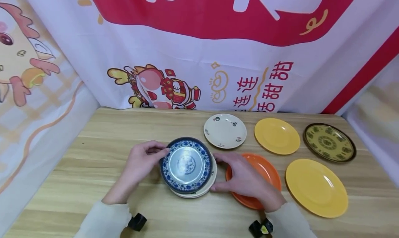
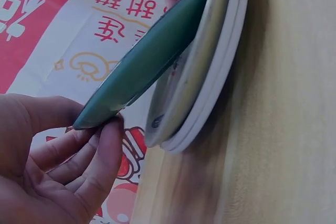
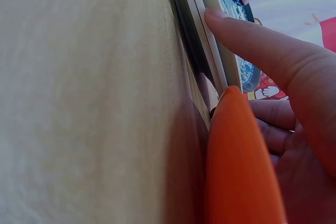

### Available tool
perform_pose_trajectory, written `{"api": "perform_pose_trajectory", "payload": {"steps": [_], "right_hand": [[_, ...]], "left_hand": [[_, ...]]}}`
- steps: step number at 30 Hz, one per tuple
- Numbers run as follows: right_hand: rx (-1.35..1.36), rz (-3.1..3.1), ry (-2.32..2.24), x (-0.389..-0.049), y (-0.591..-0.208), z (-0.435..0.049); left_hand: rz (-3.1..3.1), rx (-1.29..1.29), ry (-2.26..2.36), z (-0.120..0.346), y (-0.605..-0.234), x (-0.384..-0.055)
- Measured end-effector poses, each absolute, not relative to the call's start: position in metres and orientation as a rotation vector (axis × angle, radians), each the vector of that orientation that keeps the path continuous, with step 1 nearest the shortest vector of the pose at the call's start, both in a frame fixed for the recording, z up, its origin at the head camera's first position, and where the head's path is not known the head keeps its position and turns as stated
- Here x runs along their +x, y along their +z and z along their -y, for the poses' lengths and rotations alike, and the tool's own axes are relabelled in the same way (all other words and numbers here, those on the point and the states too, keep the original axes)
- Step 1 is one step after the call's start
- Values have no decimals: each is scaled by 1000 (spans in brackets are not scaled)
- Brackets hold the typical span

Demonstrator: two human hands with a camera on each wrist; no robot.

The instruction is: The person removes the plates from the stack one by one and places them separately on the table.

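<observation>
My left hand [image 1: 141,161] pinches the left rim of a blue-and-white patterned plate [image 1: 186,165] between thumb and fingers. In the left wrist view this plate's green underside [image 2: 142,72] shows; it tilts up on the hand's side over a stack of cream and white plates [image 2: 223,66]. My right hand [image 1: 241,177] is at the stack's right side, its thumb extended against the plate edges. Its other fingers are partly hidden behind an orange plate [image 3: 239,166] in the right wrist view. That orange plate [image 1: 262,168] lies partly under the right hand in the head view.
Behind the stack lies a white plate [image 1: 225,131] with small dark motifs. To the right are two yellow plates, a smaller one [image 1: 277,135] and a larger one [image 1: 316,187], and a dark-rimmed olive plate [image 1: 329,142]. A printed cloth [image 1: 187,54] hangs along the wooden table's [image 1: 78,196] back edge.
</observation>
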State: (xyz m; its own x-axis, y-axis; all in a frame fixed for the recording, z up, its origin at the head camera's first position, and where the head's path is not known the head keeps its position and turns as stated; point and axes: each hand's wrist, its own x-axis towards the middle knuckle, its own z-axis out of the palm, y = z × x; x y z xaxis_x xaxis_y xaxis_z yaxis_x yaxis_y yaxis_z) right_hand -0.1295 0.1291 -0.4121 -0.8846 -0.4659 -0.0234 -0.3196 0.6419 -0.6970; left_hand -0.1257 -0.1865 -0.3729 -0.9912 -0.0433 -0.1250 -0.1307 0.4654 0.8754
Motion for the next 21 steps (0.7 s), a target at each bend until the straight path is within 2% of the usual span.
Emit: {"api": "perform_pose_trajectory", "payload": {"steps": [13,21], "right_hand": [[-629,-2672,-1038,-128,-410,-127],[-585,-2657,-1039,-128,-409,-128]], "left_hand": [[-2404,-170,1738,200,-364,-124],[-2170,-270,1884,212,-364,-130]]}}
